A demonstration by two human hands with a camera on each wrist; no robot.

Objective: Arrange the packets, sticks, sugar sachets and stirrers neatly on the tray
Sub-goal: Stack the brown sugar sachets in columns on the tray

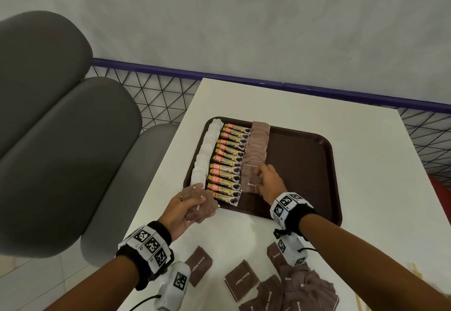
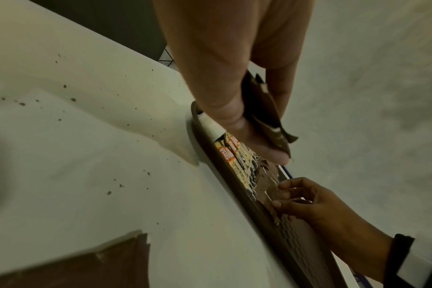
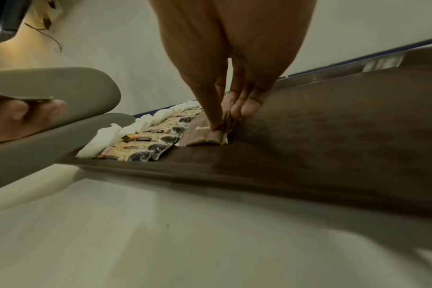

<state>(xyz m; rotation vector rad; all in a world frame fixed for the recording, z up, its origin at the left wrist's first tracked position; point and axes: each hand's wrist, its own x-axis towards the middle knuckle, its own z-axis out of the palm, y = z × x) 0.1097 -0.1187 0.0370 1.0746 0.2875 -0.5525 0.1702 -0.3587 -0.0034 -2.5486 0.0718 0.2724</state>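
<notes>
1. In the head view, a brown tray lay on the white tabletop. On its left part stood three columns: white packets, coffee sticks and brown sugar sachets. The right part of the tray was bare, and it gave open room. The right hand was at the near end of the sachet column and pinched a sachet there. The left hand held a small stack of sachets over the tray's near left corner. More loose sachets lay on the tabletop near the person. A grey padded seat stood at the left, close to the tabletop edge.

2. In the left wrist view, the left hand had thumb and fingers curled around the brown stack, just above the tray rim. The right hand touched the sachets beyond.

3. In the right wrist view, the right hand pinched one sachet between thumb and fingers; the sachet touched the tray floor beside the coffee sticks. The tray surface to the right was free.
</notes>
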